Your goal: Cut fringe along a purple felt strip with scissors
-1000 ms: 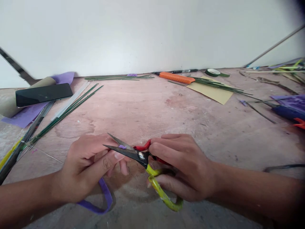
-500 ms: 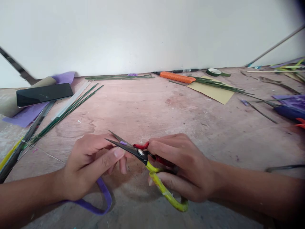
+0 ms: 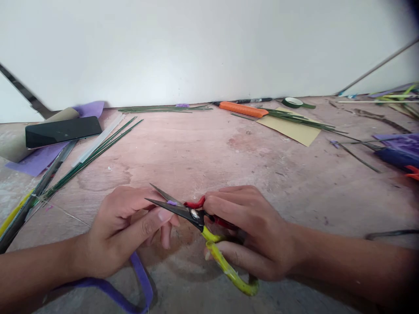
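Note:
My right hand [image 3: 252, 233] is closed around the scissors [image 3: 196, 213], which have one red and one yellow handle. Their dark blades are parted and point left, across the fingertips of my left hand [image 3: 131, 224]. Between my left thumb and fingers I pinch a purple paper strip [image 3: 142, 279]; its long tail loops down below the hand onto the table. A small purple bit of the strip's end shows between the blades. My left fingers partly hide the strip where it is held.
A phone [image 3: 63, 131] lies on purple paper at left, beside green wires [image 3: 98, 150] and a clear stick [image 3: 98, 139]. Toward the wall are an orange cutter [image 3: 242, 109], yellow paper [image 3: 291, 128] and green tape [image 3: 292, 102]. More purple paper [image 3: 401, 141] sits at right.
The purple strip's loop hangs slightly lower and farther left. Both hands and the scissors stay nearly in place, with the blades still parted around the strip's end.

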`<state>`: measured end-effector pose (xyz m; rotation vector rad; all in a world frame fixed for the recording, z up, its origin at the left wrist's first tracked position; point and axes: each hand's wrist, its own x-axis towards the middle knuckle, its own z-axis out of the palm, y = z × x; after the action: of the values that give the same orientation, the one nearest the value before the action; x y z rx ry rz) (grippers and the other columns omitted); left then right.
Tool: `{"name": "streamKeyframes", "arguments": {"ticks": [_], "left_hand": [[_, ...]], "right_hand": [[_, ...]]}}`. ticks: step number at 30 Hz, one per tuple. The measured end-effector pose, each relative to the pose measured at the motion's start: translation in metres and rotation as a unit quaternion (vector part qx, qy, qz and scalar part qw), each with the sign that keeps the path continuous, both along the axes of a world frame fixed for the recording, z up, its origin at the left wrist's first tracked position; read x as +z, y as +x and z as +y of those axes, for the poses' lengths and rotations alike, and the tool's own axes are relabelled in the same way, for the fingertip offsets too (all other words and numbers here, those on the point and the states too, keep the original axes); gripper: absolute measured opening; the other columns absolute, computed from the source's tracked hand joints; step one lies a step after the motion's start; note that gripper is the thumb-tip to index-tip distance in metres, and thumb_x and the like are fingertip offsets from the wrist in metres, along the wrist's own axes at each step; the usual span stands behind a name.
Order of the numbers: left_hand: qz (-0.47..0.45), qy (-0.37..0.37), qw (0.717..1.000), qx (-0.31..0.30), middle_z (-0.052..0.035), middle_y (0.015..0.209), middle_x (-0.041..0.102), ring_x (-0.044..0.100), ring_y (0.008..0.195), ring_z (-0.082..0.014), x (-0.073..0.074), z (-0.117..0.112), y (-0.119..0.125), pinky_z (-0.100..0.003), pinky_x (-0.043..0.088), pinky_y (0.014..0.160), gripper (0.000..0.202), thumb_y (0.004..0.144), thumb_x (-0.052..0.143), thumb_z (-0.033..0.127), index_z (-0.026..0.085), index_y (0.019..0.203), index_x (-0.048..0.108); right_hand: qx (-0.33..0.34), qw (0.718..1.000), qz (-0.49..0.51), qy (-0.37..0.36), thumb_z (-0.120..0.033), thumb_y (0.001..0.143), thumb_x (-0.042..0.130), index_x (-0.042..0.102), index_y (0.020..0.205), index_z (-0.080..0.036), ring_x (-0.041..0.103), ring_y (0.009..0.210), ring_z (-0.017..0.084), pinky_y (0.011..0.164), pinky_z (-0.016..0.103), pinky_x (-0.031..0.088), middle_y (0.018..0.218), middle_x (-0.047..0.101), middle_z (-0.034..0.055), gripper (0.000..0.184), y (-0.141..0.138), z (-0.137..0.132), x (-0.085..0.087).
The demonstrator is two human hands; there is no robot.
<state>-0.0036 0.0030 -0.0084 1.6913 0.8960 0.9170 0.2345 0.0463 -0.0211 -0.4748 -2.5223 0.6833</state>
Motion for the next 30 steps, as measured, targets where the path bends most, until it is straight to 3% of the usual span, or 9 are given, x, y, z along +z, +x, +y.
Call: {"name": "streamKeyframes", "arguments": {"ticks": [11,18,23,30], "left_hand": [[-0.004,-0.019,1.0,0.004,-0.0019,0.063,0.066,0.059,0.052,-0.0114,-0.0018,-0.0001,-0.0006,-0.019,0.045,0.046,0.024,0.098,0.049,0.025,0.018,0.09,0.071],[-0.017,-0.009,1.0,0.022,-0.0016,0.063,0.064,0.056,0.051,-0.0112,-0.0016,-0.0005,-0.0009,-0.021,0.043,0.046,0.026,0.099,0.047,0.024,0.017,0.087,0.068],[0.004,0.008,1.0,0.0,-0.0008,0.062,0.064,0.053,0.051,-0.0095,-0.0002,-0.0005,0.0003,-0.02,0.043,0.049,0.028,0.099,0.045,0.023,0.016,0.079,0.064],[-0.015,0.017,1.0,-0.011,0.0001,0.063,0.065,0.053,0.051,-0.0088,-0.0056,0.0006,0.0002,-0.019,0.043,0.049,0.025,0.1,0.045,0.022,0.017,0.083,0.063]], "right_hand": [[-0.013,1.0,0.008,-0.002,-0.027,0.09,0.05,0.033,0.073,-0.023,0.033,0.054,0.013,0.052,0.027,0.023,0.065,0.04,-0.0041,0.024,0.0007,-0.0022,-0.0007],[-0.035,0.999,-0.005,-0.007,-0.027,0.082,0.053,0.032,0.075,-0.023,0.032,0.054,0.013,0.054,0.028,0.021,0.066,0.043,-0.0038,0.023,-0.0004,-0.0025,-0.0015],[-0.034,0.999,-0.016,0.003,-0.028,0.083,0.053,0.033,0.077,-0.023,0.032,0.055,0.013,0.055,0.028,0.021,0.068,0.045,-0.0033,0.022,-0.0022,-0.0013,-0.0007],[-0.03,0.999,-0.02,0.007,-0.03,0.085,0.053,0.033,0.078,-0.023,0.032,0.055,0.013,0.055,0.028,0.02,0.068,0.044,-0.0036,0.022,-0.0012,-0.0014,-0.0012]]}}
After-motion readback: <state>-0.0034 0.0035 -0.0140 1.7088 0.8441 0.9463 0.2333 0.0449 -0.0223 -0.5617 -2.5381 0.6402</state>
